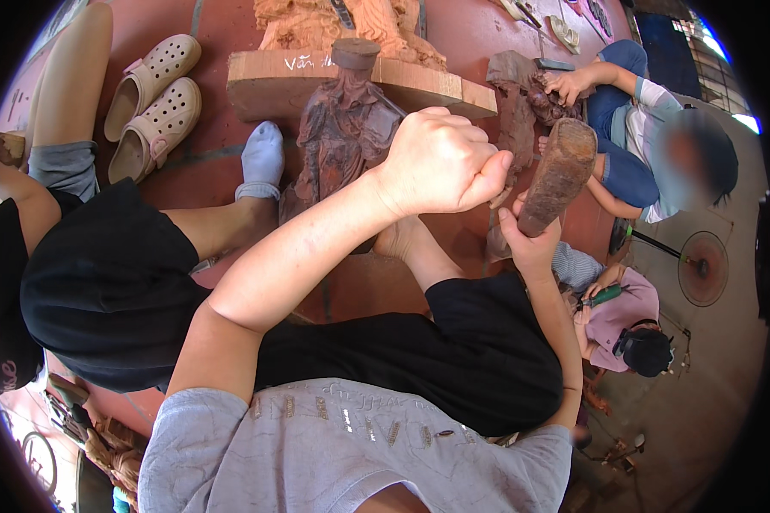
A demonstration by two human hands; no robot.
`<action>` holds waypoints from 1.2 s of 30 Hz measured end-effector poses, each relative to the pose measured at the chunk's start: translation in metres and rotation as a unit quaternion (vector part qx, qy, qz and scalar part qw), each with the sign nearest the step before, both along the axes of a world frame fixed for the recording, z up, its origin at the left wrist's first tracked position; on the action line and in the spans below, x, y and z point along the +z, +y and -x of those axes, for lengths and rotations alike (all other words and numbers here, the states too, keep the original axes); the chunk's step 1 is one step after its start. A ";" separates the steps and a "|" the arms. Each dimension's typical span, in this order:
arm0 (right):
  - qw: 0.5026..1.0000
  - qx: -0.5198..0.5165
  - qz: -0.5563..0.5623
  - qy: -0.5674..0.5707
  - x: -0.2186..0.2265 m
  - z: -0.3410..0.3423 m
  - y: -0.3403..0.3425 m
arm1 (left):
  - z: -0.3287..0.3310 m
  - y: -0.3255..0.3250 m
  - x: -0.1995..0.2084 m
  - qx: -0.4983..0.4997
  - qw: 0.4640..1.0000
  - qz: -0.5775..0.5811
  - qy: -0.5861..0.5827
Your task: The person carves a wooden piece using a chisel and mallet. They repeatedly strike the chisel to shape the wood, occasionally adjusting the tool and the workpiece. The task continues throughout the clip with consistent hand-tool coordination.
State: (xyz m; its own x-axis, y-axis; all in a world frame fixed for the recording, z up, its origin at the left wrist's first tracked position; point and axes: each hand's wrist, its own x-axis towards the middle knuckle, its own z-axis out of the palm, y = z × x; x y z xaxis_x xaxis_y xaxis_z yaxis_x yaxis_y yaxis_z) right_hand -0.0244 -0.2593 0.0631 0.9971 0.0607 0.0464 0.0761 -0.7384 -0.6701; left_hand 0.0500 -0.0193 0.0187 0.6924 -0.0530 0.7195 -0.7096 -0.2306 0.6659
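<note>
My left hand [447, 161] is closed in a fist at the middle of the view, thumb toward the right. Whatever it may grip is hidden beneath the fingers. My right hand [532, 248] is wrapped round the narrow lower end of a worn wooden mallet [565, 167], whose thick head points up and away, just right of the left fist. Behind my left wrist stands a dark brown carved wooden figure [338, 128] with a flat round top. My left forearm and fist cover its lower right part, and a thin dark bar shows by its right shoulder.
Beyond the figure is an orange wood carving [351, 26] on a thick plank base [269, 81]. Pale clogs [158, 115] lie at left, near my blue-socked foot [263, 158]. Co-workers sit at right, one with hands on a dark carving [513, 103]; a fan [702, 267] stands behind.
</note>
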 end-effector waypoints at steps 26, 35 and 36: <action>0.993 0.055 0.078 -0.075 -0.010 0.009 -0.022 | -0.004 -0.007 -0.011 0.040 0.998 -0.015 -0.042; 0.973 0.119 0.137 -0.141 0.006 0.004 -0.011 | 0.007 0.017 -0.015 -0.055 0.997 -0.029 -0.046; 0.974 0.128 0.122 -0.140 0.005 0.004 -0.012 | 0.007 0.016 -0.017 -0.062 0.996 -0.014 -0.055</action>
